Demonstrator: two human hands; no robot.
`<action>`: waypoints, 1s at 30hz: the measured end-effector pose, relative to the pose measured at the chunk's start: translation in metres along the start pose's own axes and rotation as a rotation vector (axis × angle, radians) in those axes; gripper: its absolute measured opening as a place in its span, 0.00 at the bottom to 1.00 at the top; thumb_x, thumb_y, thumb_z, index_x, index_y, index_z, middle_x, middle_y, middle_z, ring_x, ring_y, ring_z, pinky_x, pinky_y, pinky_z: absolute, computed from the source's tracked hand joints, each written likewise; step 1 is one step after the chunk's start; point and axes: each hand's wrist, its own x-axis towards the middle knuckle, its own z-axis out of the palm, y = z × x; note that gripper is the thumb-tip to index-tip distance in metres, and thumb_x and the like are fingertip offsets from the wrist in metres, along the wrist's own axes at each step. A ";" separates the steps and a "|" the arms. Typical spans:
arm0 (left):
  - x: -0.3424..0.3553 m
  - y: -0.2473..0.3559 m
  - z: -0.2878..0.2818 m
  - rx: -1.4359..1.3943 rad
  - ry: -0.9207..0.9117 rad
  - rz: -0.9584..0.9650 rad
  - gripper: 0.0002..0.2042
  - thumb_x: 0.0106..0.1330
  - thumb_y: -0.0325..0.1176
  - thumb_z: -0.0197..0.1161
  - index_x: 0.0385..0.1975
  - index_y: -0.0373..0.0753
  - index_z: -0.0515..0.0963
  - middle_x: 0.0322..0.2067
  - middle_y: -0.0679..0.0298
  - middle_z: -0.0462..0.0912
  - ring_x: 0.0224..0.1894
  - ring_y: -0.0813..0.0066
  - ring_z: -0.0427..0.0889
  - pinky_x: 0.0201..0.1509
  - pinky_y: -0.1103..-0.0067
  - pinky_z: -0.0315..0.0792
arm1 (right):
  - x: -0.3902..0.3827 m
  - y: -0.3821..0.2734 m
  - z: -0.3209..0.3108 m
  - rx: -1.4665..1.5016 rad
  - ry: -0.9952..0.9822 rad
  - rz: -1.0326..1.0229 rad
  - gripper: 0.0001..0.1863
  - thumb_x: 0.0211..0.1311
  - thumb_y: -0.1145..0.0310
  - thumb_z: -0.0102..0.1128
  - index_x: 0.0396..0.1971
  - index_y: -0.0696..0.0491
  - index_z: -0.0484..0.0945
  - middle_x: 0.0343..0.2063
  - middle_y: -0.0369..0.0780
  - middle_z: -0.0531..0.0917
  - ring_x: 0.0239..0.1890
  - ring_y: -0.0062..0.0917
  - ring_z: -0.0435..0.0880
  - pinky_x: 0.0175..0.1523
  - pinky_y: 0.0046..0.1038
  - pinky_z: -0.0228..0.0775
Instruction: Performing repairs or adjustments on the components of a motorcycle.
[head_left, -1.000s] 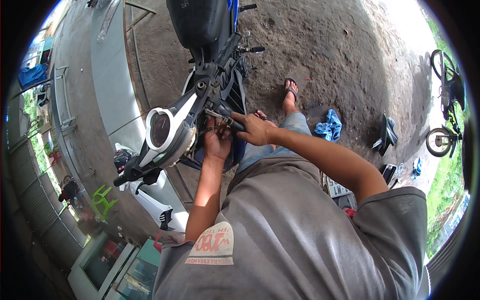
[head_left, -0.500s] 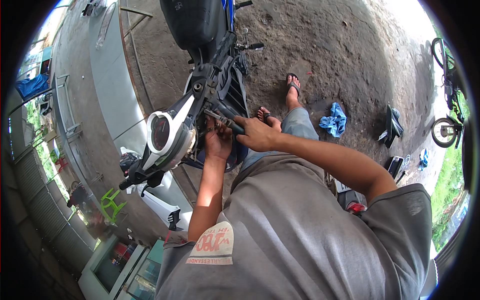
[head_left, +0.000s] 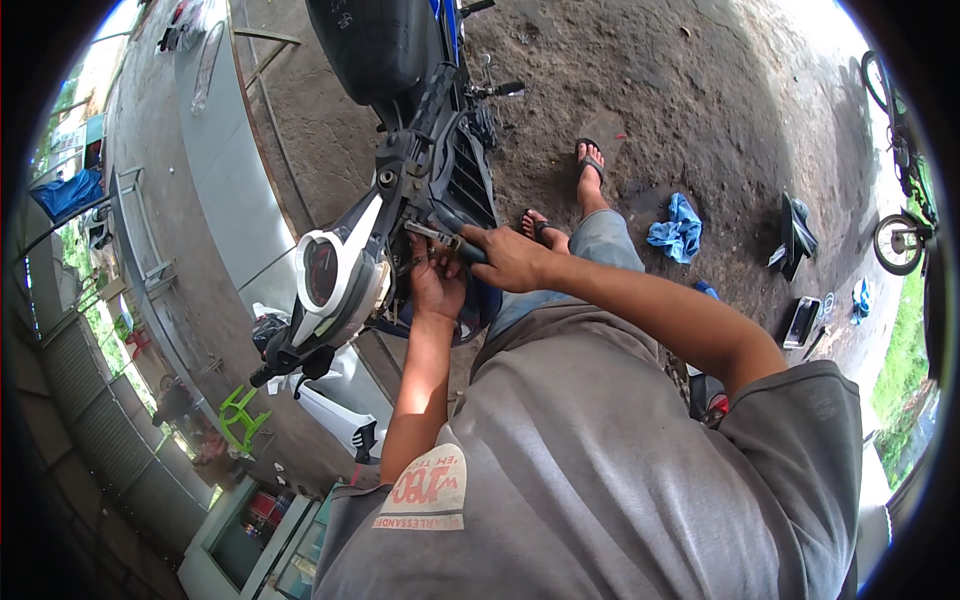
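Observation:
A motorcycle (head_left: pixel 400 165) stands in front of me, its white-framed speedometer (head_left: pixel 322 270) left of my hands. My right hand (head_left: pixel 512 262) is wrapped round the dark handlebar grip (head_left: pixel 473 250). Just left of it, a silver lever or metal piece (head_left: pixel 430 231) lies by the grip. My left hand (head_left: pixel 436 288) comes up from below, palm turned up. Its fingers are bent close together under that metal part, pinching at something too small to make out. The black seat (head_left: pixel 380 50) is at the far end.
A long grey panel (head_left: pixel 235 170) runs along the left, with a green plastic chair (head_left: pixel 240 418) and a glass cabinet (head_left: pixel 245 545) nearer. Right of my feet lie a blue cloth (head_left: pixel 677 230) and a black part (head_left: pixel 795 238). Another motorcycle (head_left: pixel 905 190) stands at the far right.
The view has shifted slightly, so the surroundings sit a little differently in the picture. Both hands stay at the same place by the handlebar grip, with barely any finger movement.

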 end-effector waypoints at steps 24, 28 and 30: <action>0.005 0.004 -0.010 -0.051 -0.283 -0.026 0.14 0.73 0.51 0.60 0.42 0.47 0.77 0.22 0.76 0.60 0.30 0.80 0.59 0.39 0.80 0.59 | -0.014 -0.094 -0.013 -0.086 -0.018 0.362 0.23 0.61 0.60 0.47 0.42 0.67 0.77 0.38 0.59 0.84 0.43 0.54 0.85 0.54 0.47 0.76; 0.006 0.003 -0.008 -0.047 -0.279 -0.042 0.14 0.73 0.52 0.60 0.42 0.48 0.77 0.22 0.75 0.60 0.30 0.80 0.60 0.41 0.80 0.59 | -0.010 -0.097 -0.018 -0.074 -0.013 0.350 0.24 0.60 0.61 0.47 0.44 0.67 0.77 0.40 0.59 0.84 0.45 0.53 0.85 0.56 0.46 0.75; 0.005 0.001 -0.005 -0.040 -0.250 -0.035 0.14 0.72 0.52 0.60 0.42 0.48 0.77 0.22 0.75 0.60 0.30 0.80 0.60 0.41 0.80 0.60 | -0.009 -0.099 -0.026 -0.073 -0.072 0.365 0.24 0.60 0.61 0.47 0.46 0.67 0.76 0.40 0.59 0.84 0.46 0.53 0.84 0.56 0.46 0.75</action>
